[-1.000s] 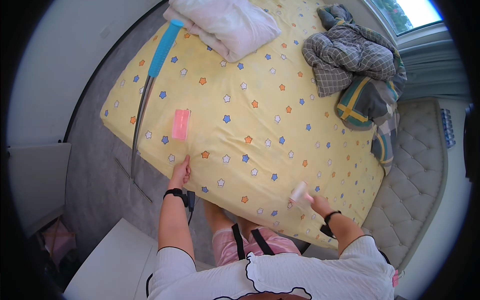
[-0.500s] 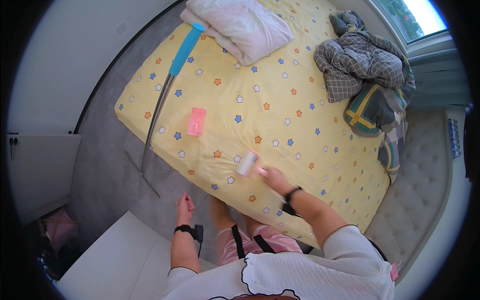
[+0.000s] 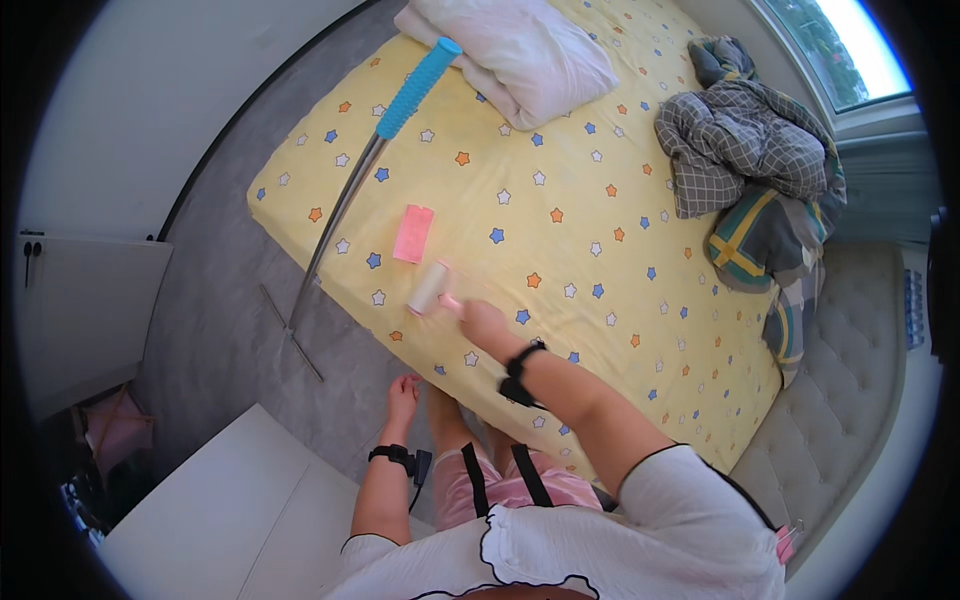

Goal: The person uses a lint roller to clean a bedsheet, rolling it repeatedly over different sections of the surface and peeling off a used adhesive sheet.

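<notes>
My right hand (image 3: 485, 326) is closed round the pink handle of a lint roller (image 3: 429, 288). The roller's white cylinder rests on a yellow fitted sheet (image 3: 620, 280) printed with blue, orange and white stars. Just beyond the roller lies a pink rectangular case (image 3: 413, 234), apart from it. My left hand (image 3: 403, 398) hangs low beside the bed's near edge, its fingers loosely curled and nothing visible in them.
A metal pole with a blue ribbed grip (image 3: 420, 88) rises from a crossbar on the grey floor (image 3: 215, 330) at the bed's left edge. A folded white quilt (image 3: 530, 60) lies at the far side, a grey checked blanket (image 3: 750, 140) at right. A white cabinet (image 3: 230, 510) stands lower left.
My right hand has pushed the lint roller leftward and away over the sheet, closer to the pink case. My left hand stays low beside the bed. The whole view has shifted slightly.
</notes>
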Action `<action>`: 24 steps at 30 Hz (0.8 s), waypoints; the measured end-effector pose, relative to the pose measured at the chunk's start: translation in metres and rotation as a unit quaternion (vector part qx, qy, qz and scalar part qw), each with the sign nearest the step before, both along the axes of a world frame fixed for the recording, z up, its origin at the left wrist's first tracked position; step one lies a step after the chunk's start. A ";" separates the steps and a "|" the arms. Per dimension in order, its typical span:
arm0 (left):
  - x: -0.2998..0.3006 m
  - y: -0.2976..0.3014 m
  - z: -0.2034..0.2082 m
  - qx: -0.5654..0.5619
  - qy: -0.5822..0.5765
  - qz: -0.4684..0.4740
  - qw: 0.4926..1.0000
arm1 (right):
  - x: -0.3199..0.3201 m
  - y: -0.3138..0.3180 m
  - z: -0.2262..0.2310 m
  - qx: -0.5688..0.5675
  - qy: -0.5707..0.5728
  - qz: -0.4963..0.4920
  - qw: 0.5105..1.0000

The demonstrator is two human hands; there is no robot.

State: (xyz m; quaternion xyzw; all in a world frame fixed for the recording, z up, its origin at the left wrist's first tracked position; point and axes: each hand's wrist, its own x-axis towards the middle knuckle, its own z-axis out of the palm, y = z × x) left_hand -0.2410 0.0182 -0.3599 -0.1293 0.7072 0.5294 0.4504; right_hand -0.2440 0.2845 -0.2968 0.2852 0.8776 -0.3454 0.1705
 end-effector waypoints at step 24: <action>0.049 -0.116 -0.009 -0.210 -0.056 0.001 0.976 | -0.093 -0.087 -0.017 -0.024 0.046 -0.005 0.999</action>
